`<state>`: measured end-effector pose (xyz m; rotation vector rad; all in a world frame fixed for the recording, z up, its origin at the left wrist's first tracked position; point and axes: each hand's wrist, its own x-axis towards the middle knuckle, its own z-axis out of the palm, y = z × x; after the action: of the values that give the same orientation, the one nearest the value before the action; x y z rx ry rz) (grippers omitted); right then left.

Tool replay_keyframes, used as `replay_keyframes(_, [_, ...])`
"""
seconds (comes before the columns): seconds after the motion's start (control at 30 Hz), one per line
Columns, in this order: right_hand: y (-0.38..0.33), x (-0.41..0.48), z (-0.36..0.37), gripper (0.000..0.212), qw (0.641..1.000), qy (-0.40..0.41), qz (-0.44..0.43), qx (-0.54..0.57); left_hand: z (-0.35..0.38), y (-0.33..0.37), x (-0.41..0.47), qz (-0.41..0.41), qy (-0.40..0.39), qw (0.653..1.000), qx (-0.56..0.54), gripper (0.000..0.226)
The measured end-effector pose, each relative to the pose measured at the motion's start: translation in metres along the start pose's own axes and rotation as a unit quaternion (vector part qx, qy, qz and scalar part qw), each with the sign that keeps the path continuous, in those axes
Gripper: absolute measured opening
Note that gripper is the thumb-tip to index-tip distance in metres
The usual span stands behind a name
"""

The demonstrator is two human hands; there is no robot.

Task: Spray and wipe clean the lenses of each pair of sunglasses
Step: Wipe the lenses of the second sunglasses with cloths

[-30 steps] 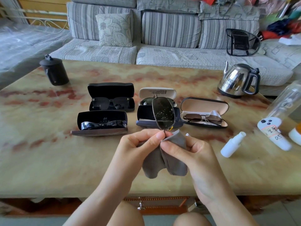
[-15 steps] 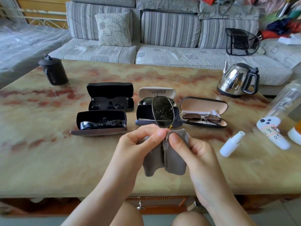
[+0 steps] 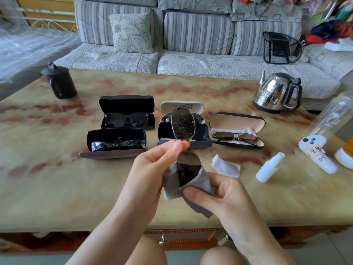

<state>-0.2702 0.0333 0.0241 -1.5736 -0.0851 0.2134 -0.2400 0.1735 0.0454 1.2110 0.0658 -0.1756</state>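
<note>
My left hand (image 3: 154,169) pinches the bridge of a thin metal-framed pair of sunglasses (image 3: 183,124), held upright on end above the table. Its upper lens is dotted with spray droplets. The lower lens (image 3: 188,170) sits inside a grey cloth (image 3: 198,190), which my right hand (image 3: 215,196) grips around the lens's bottom edge. A small white spray bottle (image 3: 269,167) lies on the table to the right. Several open cases behind hold other sunglasses: two black cases (image 3: 127,111) (image 3: 116,142), a white one (image 3: 181,109), a beige-lined one (image 3: 236,131).
An empty dark blue case (image 3: 200,133) lies behind the held glasses. A white cloth (image 3: 226,167) lies beside my right hand. A steel kettle (image 3: 277,92), a black lidded cup (image 3: 59,81), a clear bottle (image 3: 332,115) and a white labelled object (image 3: 317,153) stand around the marble table (image 3: 57,188).
My right hand slid the cloth down from the bridge to the bottom of the lower lens, uncovering most of that lens. The white cloth on the table came into sight.
</note>
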Motion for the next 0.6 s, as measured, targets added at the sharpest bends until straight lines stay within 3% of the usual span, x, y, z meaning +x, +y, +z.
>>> replay_keyframes(0.07, [-0.004,0.002,0.001,0.011,1.0,0.002,0.003,0.005,-0.001,0.0,0.0,0.008,-0.002,1.0,0.02,0.028])
replay_keyframes(0.23, [-0.012,0.011,0.003,0.028,0.997,0.039,-0.007,0.07,-0.003,-0.004,0.002,0.026,-0.017,0.998,0.046,0.031])
replay_keyframes(0.33, [-0.018,0.017,0.005,0.019,0.992,0.055,-0.019,0.115,-0.003,-0.006,0.001,0.031,-0.035,0.997,0.055,0.029])
replay_keyframes(0.43, [-0.019,0.021,0.01,0.022,0.988,0.062,-0.022,0.137,-0.004,-0.004,0.001,0.033,-0.037,0.998,0.032,0.025])
replay_keyframes(0.6, [-0.016,0.018,0.012,0.03,0.995,0.056,-0.02,0.085,-0.007,-0.002,0.001,0.038,-0.037,0.998,0.035,0.029])
